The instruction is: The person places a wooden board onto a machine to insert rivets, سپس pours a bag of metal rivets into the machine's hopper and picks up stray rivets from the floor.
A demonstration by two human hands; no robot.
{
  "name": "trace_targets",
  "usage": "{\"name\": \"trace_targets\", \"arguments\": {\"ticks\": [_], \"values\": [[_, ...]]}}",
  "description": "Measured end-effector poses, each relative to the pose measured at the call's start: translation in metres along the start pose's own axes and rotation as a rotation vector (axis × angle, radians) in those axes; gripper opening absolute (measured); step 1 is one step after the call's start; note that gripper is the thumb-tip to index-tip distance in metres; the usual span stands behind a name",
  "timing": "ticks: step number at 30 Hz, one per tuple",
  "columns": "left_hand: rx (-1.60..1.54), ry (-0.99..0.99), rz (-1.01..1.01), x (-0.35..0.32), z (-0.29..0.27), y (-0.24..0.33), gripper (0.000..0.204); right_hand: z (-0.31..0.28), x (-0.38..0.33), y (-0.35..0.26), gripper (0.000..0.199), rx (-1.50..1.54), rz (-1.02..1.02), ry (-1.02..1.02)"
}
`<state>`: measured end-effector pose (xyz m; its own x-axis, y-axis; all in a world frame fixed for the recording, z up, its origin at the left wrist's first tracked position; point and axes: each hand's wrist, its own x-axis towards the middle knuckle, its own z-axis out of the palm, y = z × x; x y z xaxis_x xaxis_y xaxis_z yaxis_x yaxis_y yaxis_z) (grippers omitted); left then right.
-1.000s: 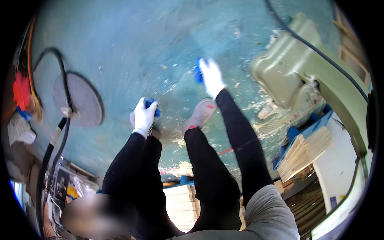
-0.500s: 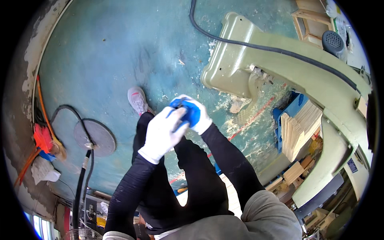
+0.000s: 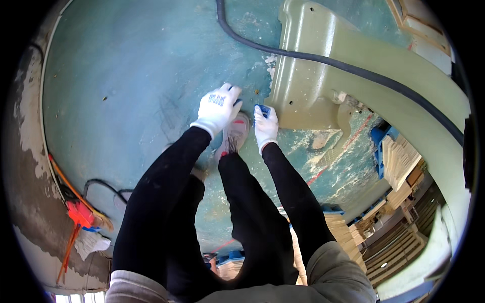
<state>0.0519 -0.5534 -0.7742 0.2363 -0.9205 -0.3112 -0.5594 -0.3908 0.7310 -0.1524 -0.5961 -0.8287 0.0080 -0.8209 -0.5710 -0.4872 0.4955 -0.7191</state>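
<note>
Both my hands wear white gloves with blue-coated palms. My left hand [image 3: 217,109] is just left of my shoe [image 3: 236,132], back of the glove up; its fingers bend loosely, the thumb stands apart, and nothing shows in it. My right hand [image 3: 266,126] is right of the shoe, by the corner of a pale green metal machine base [image 3: 303,91]. Its fingers curl inward, some blue coating showing at the fingertips; whatever they may hold is hidden. A gap separates the two hands.
A dark ribbed hose [image 3: 348,64] crosses over the machine. Stacked wood strips [image 3: 396,159] lie at the right. A broom [image 3: 83,194] and red dustpan [image 3: 80,213] lean by the worn wall [image 3: 30,166] at the left. The blue-green floor [image 3: 136,86] has scuffs and pale dust.
My hands were together over the floor and have come apart, left hand up and right hand to the right. My view has moved nearer the machine base, and a shoe now shows between the hands.
</note>
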Motion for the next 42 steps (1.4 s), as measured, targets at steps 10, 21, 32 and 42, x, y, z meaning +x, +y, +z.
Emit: {"name": "trace_targets", "arguments": {"ticks": [10, 21, 32, 42], "values": [[0.052, -0.132, 0.074, 0.146, 0.094, -0.015, 0.042, 0.031, 0.07, 0.02, 0.035, -0.608, -0.138, -0.048], [0.157, -0.041, 0.106, 0.181, 0.118, -0.012, 0.02, 0.001, 0.036, -0.006, 0.027, -0.067, -0.068, -0.117], [-0.53, -0.433, -0.217, 0.099, -0.05, -0.028, 0.021, 0.013, 0.031, -0.074, 0.017, 0.625, 0.298, -0.443], [-0.795, -0.184, -0.234, -0.02, -0.173, -0.064, 0.027, 0.14, -0.005, -0.172, 0.039, 0.46, 0.381, -0.954]]}}
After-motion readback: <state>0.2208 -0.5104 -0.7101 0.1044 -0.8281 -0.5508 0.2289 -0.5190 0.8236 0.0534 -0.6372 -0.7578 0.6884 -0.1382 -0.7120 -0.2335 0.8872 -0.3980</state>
